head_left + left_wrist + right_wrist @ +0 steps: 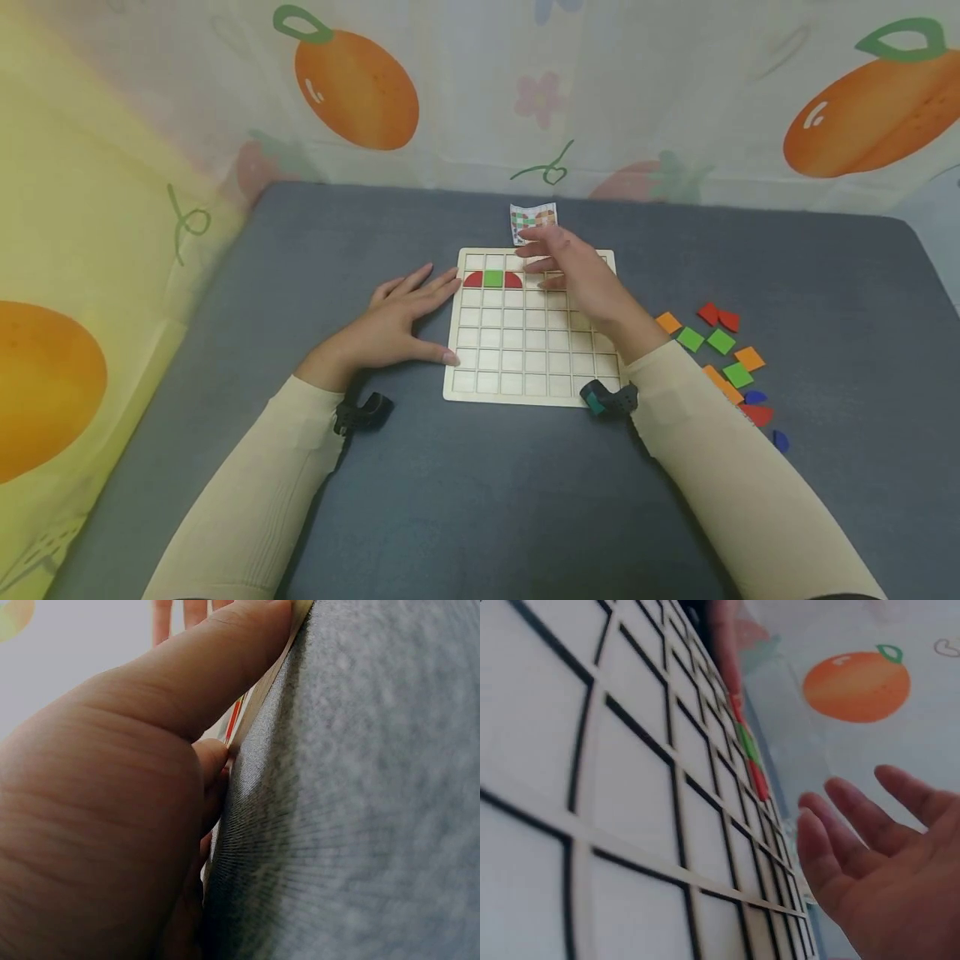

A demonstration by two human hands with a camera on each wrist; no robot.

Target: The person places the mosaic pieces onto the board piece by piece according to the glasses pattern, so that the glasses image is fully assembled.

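Observation:
A pale wooden grid board lies on the dark grey table. In its second row from the top sit a red rounded piece, a green square and another red rounded piece, side by side. My left hand is spread at the board's left side, thumb and fingertips at the edge. Over the upper right of the board hovers my right hand, with loosely bent fingers and nothing in them; the right wrist view shows its palm beside the grid. It partly covers a small printed card.
Right of the board, partly behind my right sleeve, lie loose pieces: green squares, orange pieces, red pieces and blue rounded pieces. A fruit-patterned curtain hangs along the table's far side.

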